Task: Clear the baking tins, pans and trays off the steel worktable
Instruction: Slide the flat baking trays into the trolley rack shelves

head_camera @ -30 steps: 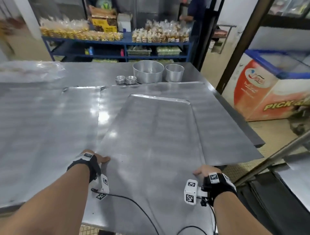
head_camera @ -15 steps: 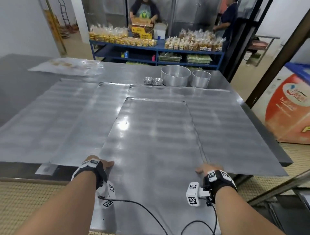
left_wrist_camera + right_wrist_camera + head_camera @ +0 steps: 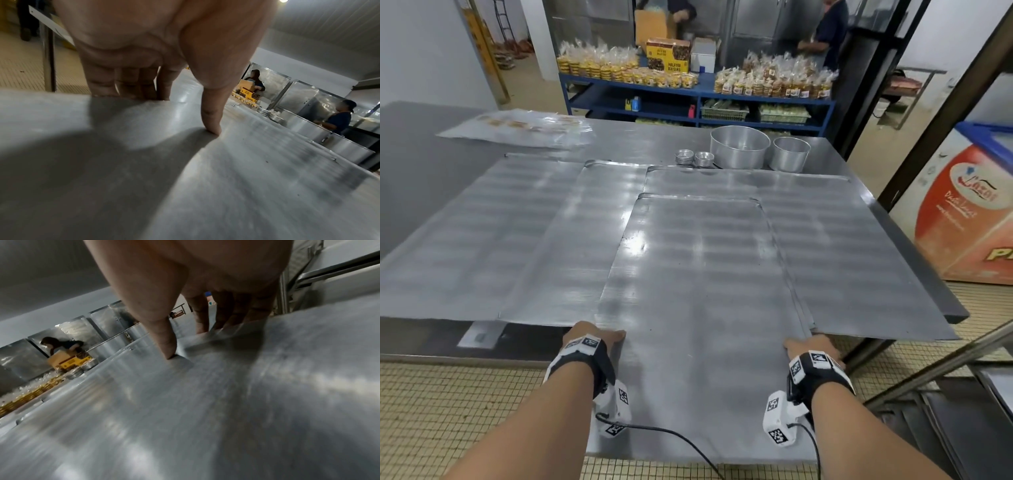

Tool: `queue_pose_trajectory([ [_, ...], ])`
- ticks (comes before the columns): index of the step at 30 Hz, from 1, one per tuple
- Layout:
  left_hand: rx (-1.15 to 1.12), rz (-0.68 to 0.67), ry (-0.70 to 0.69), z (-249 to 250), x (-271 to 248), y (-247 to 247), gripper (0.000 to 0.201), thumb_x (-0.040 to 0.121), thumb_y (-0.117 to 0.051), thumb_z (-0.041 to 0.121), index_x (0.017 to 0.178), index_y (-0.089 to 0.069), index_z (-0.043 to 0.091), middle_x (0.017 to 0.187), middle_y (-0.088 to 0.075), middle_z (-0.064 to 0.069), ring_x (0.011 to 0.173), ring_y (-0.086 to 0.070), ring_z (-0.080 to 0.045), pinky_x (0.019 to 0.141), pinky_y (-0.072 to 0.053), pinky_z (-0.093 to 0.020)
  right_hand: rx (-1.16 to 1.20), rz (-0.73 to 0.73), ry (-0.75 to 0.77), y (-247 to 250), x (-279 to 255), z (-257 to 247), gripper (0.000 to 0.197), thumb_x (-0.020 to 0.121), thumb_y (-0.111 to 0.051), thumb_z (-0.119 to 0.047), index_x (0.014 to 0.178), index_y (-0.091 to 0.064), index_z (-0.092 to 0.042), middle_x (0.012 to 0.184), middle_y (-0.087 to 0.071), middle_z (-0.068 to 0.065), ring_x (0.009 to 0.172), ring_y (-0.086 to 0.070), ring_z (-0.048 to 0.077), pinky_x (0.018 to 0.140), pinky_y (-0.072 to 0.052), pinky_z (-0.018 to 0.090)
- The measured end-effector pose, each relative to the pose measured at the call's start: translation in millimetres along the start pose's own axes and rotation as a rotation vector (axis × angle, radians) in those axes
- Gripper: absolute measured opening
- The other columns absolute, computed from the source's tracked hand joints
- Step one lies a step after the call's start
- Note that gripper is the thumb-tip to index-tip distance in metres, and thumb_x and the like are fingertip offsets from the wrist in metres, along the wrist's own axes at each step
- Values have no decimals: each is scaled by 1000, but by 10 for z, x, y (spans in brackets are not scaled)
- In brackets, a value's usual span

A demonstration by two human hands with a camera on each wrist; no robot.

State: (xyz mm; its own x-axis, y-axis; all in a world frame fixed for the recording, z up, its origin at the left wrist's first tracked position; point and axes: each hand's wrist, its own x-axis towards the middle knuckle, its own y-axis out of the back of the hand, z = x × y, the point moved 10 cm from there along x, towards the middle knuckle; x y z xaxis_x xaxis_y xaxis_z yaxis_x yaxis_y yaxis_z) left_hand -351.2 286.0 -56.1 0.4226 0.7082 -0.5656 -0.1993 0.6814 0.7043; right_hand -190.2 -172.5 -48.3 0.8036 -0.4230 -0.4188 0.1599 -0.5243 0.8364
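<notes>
A large flat steel baking tray (image 3: 698, 291) juts out over the near edge of the worktable (image 3: 914, 246), lying on top of other trays. My left hand (image 3: 599, 337) grips its left edge, thumb on top (image 3: 211, 120), fingers (image 3: 123, 81) curled under. My right hand (image 3: 811, 344) grips the right edge the same way, thumb (image 3: 166, 344) pressed on the top face. More flat trays lie to the left (image 3: 482, 240) and right (image 3: 859, 257). Two round deep tins (image 3: 739, 145) (image 3: 789, 154) and small stacked tins (image 3: 693, 158) stand at the far edge.
A clear plastic sheet (image 3: 517, 126) lies at the table's far left. Behind stands a blue shelf (image 3: 698, 92) of bagged baked goods, with two people working there. An orange freezer chest (image 3: 969, 212) is on the right, and a metal rack (image 3: 945, 359) stands near right.
The tray held in both hands has slid toward me, farther off the table's near edge. My view has pulled back and lifted, showing more floor.
</notes>
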Motion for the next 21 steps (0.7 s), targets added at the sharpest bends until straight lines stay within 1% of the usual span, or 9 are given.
queue_pose_trajectory([
  [2, -28, 36, 11, -63, -44, 41, 44, 79, -78, 38, 74, -51, 3, 83, -58, -12, 64, -52, -25, 61, -42, -31, 37, -34, -12, -50, -37, 54, 41, 67, -67, -33, 100, -66, -9, 110, -67, 11, 106, -61, 36, 97, -49, 41],
  [6, -14, 15, -10, -94, -64, 53, 47, 76, -80, 39, 97, -61, 2, 96, -61, -14, 82, -57, -31, 70, -45, -33, 187, -72, 6, -42, -40, 64, 39, 62, -73, -32, 88, -67, -4, 81, -70, 9, 76, -67, 30, 83, -57, 40],
  [8, -5, 23, -20, -85, -84, 59, 43, 76, -80, 38, 94, -62, 2, 99, -64, -15, 83, -58, -32, 71, -45, -33, 212, -69, 29, 39, -56, 20, 32, 64, -73, -29, 83, -66, -5, 74, -68, 6, 70, -67, 27, 81, -58, 39],
  [10, -11, 50, -2, -91, -124, 58, 38, 77, -79, 35, 76, -56, 6, 94, -62, -14, 79, -56, -30, 70, -44, -33, 224, -82, 41, 85, -33, 0, 27, 67, -72, -27, 82, -67, -5, 77, -69, 7, 73, -68, 28, 81, -58, 38],
  [12, -20, 60, 27, -91, -167, 35, 39, 77, -80, 35, 70, -51, 8, 94, -63, -14, 78, -56, -30, 70, -44, -32, 215, -120, 64, 85, 9, -33, 20, 77, -71, -23, 85, -68, -5, 88, -70, 11, 85, -69, 30, 80, -57, 35],
  [14, -8, 55, 37, -55, -226, 6, 39, 74, -81, 38, 81, -58, 7, 105, -67, -15, 87, -60, -31, 76, -49, -33, 215, -178, 74, 31, 58, -29, 28, 88, -68, -20, 109, -68, -2, 110, -68, 16, 93, -64, 30, 75, -48, 29],
  [16, 37, 78, 47, -51, -220, -30, 53, 69, -81, 45, 101, -62, 7, 115, -65, -14, 102, -61, -31, 90, -51, -37, 211, -213, 96, -33, 107, -57, 40, 90, -66, -20, 123, -62, 1, 112, -64, 16, 86, -53, 25, 72, -41, 28],
  [19, 68, 105, 84, -47, -249, -63, 61, 69, -81, 48, 110, -61, 7, 119, -64, -14, 112, -58, -31, 99, -48, -40, 184, -155, 61, 17, 150, -51, 33, 80, -69, -21, 107, -68, -4, 91, -64, 7, 81, -60, 28, 77, -51, 33],
  [21, 61, 104, 96, -25, -280, -71, 63, 67, -84, 46, 111, -62, 6, 121, -63, -15, 113, -57, -34, 99, -48, -41, 165, -90, 26, 100, 156, -4, 31, 73, -68, -26, 98, -66, -7, 94, -65, 9, 90, -62, 32, 80, -49, 34],
])
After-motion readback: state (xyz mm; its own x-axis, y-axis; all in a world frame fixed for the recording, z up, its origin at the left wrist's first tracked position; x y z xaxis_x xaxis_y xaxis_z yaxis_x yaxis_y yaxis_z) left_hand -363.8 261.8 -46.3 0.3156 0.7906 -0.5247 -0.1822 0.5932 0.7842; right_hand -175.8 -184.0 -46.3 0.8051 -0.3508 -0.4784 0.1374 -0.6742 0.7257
